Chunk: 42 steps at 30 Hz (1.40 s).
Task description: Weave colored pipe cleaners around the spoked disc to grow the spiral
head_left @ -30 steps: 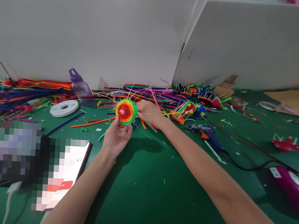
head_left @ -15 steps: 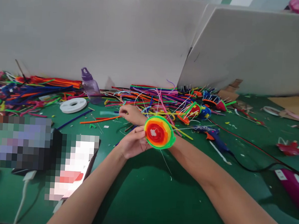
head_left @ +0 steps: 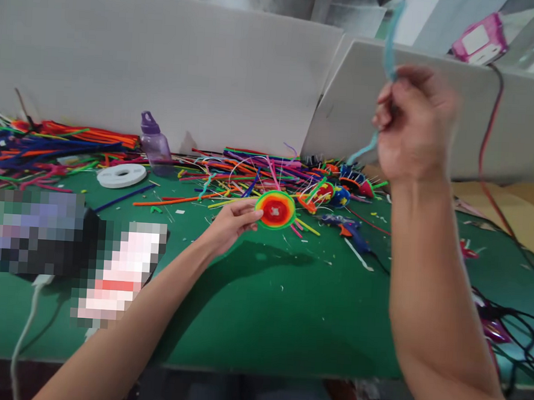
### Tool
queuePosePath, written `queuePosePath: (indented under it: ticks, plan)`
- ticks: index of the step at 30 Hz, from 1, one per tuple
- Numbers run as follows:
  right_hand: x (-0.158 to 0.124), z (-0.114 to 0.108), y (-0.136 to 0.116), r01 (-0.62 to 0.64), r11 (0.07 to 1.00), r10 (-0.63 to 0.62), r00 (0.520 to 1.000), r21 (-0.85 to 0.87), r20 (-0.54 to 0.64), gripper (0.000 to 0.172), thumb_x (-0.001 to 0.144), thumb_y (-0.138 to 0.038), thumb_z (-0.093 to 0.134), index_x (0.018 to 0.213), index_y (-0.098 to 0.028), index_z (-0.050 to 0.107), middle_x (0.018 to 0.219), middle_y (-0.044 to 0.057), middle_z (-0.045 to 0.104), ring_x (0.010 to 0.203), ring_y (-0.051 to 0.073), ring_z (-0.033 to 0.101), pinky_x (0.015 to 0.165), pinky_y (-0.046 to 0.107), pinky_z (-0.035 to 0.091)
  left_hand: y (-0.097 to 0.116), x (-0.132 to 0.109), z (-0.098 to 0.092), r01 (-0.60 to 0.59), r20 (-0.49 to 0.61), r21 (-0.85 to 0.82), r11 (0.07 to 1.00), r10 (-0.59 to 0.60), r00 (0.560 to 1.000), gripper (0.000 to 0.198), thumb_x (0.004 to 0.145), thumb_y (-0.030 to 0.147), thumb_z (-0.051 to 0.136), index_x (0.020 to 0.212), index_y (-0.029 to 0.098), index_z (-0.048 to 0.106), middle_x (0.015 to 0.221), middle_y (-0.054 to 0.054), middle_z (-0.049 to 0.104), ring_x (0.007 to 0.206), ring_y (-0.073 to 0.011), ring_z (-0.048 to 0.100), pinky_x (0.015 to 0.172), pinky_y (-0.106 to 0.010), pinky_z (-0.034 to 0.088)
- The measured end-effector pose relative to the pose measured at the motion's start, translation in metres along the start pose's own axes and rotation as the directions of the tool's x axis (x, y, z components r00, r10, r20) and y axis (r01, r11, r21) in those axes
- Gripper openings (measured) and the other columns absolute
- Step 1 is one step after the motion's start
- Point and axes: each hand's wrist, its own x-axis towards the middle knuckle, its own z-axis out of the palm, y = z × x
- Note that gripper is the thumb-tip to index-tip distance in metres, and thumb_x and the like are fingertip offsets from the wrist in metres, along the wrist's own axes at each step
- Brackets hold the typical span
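My left hand [head_left: 233, 223] pinches the edge of a round, shallow disc [head_left: 285, 211] between thumb and fingers. Its rings run from red at the middle through orange and yellow to a green rim, with a small pale patch at the centre. The disc is held above the table. Raised high at the right, my right hand [head_left: 414, 121] is closed on a light-blue pipe cleaner [head_left: 391, 41]. One end sticks up above the fist, and a bent part hangs below it toward the left. Motion blurs this hand somewhat.
Pipe cleaners [head_left: 94, 135] in many colours pile along the white partition [head_left: 167, 61]. A purple bottle [head_left: 156, 148] and a white spool [head_left: 121, 176] stand at the left. A blue glue gun [head_left: 357, 237] lies right of the disc. Cables [head_left: 523, 336] tangle at the right edge.
My right hand has moved from behind the disc, over at the left, up to the upper right with the light-blue pipe cleaner. The left hand still holds the disc. The view has shifted.
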Motion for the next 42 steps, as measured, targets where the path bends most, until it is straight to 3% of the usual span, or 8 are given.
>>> queuePosePath:
  ticks: [2,5,9,13,20,27,32,42]
  plan:
    - [-0.019,-0.002,-0.021,0.1,0.96,-0.071,0.99,-0.261,0.119,0.009,0.083,-0.028,0.064,0.082,-0.02,0.067,0.071,0.003,0.06,0.058,0.013,0.045,0.061,0.031,0.036,0.002,0.0,0.003,-0.066,0.001,0.128,0.99,0.067,0.998,0.029,0.061,0.029,0.085,0.086,0.018,0.075,0.062,0.002,0.063,0.053,-0.0081,0.051,0.054,-0.023,0.043]
    - [-0.048,0.006,-0.045,0.255,0.789,0.017,0.901,-0.559,0.434,0.011,0.086,-0.026,0.063,0.077,-0.021,0.067,0.078,0.005,0.066,0.073,0.018,0.056,0.07,0.034,0.041,0.005,-0.001,0.004,-0.12,0.043,0.284,0.951,0.112,0.993,0.024,0.064,0.032,0.083,0.08,0.016,0.074,0.066,-0.001,0.065,0.054,-0.009,0.052,0.055,-0.026,0.044]
    - [-0.067,0.02,-0.055,0.427,0.62,0.112,0.782,-0.658,0.613,0.017,0.089,-0.018,0.054,0.077,-0.02,0.065,0.08,0.006,0.066,0.082,0.021,0.057,0.076,0.036,0.04,0.01,-0.003,0.005,-0.16,0.091,0.349,0.923,0.137,0.986,0.028,0.067,0.034,0.081,0.088,0.017,0.075,0.074,-0.003,0.07,0.053,-0.0091,0.054,0.053,-0.026,0.045]
    - [-0.071,0.034,-0.054,0.528,0.522,0.141,0.721,-0.67,0.678,0.02,0.09,-0.013,0.051,0.079,-0.018,0.066,0.084,0.009,0.064,0.086,0.023,0.054,0.076,0.037,0.038,0.015,-0.006,0.009,-0.167,0.094,0.381,0.909,0.142,0.985,0.038,0.066,0.032,0.081,0.101,0.018,0.074,0.07,-0.003,0.07,0.053,-0.0104,0.056,0.055,-0.027,0.049]
    - [-0.076,0.051,-0.053,0.548,0.563,0.158,0.663,-0.619,0.731,0.026,0.091,-0.009,0.046,0.081,-0.015,0.069,0.085,0.01,0.06,0.086,0.022,0.051,0.077,0.035,0.036,0.013,-0.006,0.011,-0.164,0.098,0.416,0.894,0.135,0.986,0.036,0.068,0.035,0.079,0.098,0.017,0.074,0.073,-0.004,0.071,0.054,-0.0116,0.059,0.057,-0.029,0.051]
    - [-0.074,0.05,-0.057,0.371,0.737,0.26,0.616,-0.566,0.743,0.014,0.086,-0.022,0.061,0.092,-0.018,0.074,0.093,0.007,0.062,0.084,0.018,0.054,0.075,0.031,0.037,0.009,-0.002,0.007,-0.231,0.089,0.405,0.885,0.214,0.973,0.033,0.069,0.038,0.079,0.095,0.018,0.075,0.068,-0.003,0.069,0.054,-0.0113,0.058,0.056,-0.027,0.049]
    - [-0.071,0.047,-0.053,0.303,0.827,0.232,0.585,-0.475,0.777,0.024,0.092,-0.032,0.055,0.094,-0.019,0.075,0.093,0.006,0.064,0.083,0.016,0.053,0.073,0.03,0.036,0.003,0.001,0.004,-0.22,0.04,0.274,0.936,0.217,0.975,0.033,0.068,0.036,0.08,0.095,0.018,0.074,0.075,-0.003,0.07,0.059,-0.0115,0.06,0.059,-0.027,0.051]
    - [-0.068,0.042,-0.035,0.246,0.77,0.271,0.71,-0.589,0.65,0.028,0.091,-0.032,0.052,0.099,-0.018,0.075,0.084,0.007,0.07,0.078,0.018,0.057,0.073,0.032,0.039,0.002,0.005,0.003,-0.126,-0.095,0.069,0.99,0.133,0.987,0.024,0.062,0.022,0.083,0.083,0.019,0.073,0.079,-0.001,0.068,0.063,-0.0088,0.055,0.061,-0.025,0.046]
